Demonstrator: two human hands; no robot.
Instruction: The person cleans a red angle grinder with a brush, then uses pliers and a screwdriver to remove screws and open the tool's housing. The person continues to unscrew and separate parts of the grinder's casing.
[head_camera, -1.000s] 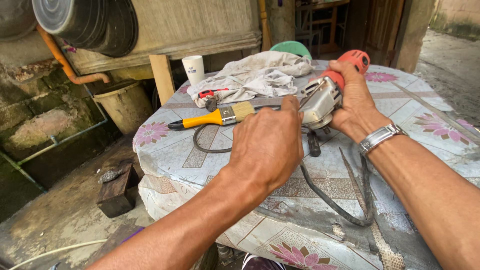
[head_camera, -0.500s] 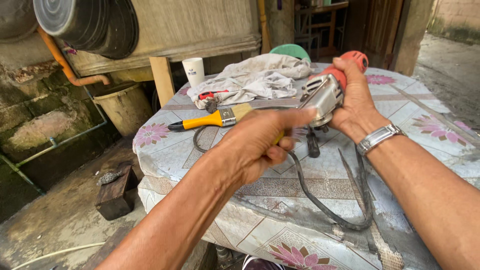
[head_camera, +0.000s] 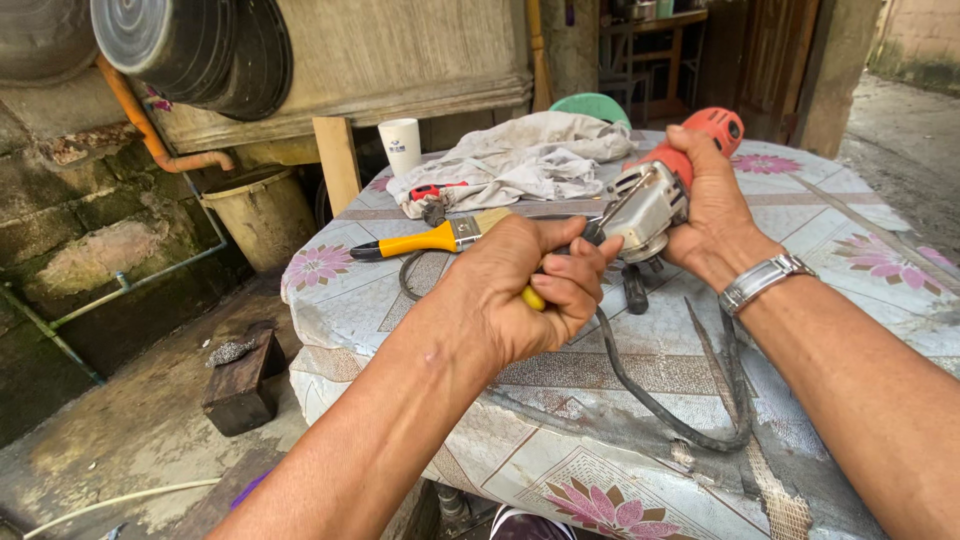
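Orange-bodied angle grinder (head_camera: 668, 185) clamped in right hand (head_camera: 715, 215); left hand (head_camera: 520, 290), grip closed on yellow-handled screwdriver (head_camera: 533, 297), works its head; steady alignment needed next.

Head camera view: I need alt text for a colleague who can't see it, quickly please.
The right hand grips an orange and grey angle grinder over a table with a floral cover, while the left hand holds a yellow-handled tool against the grinder's head. A yellow-handled paintbrush, a crumpled cloth, a white cup and the grinder's black cord lie on the table.
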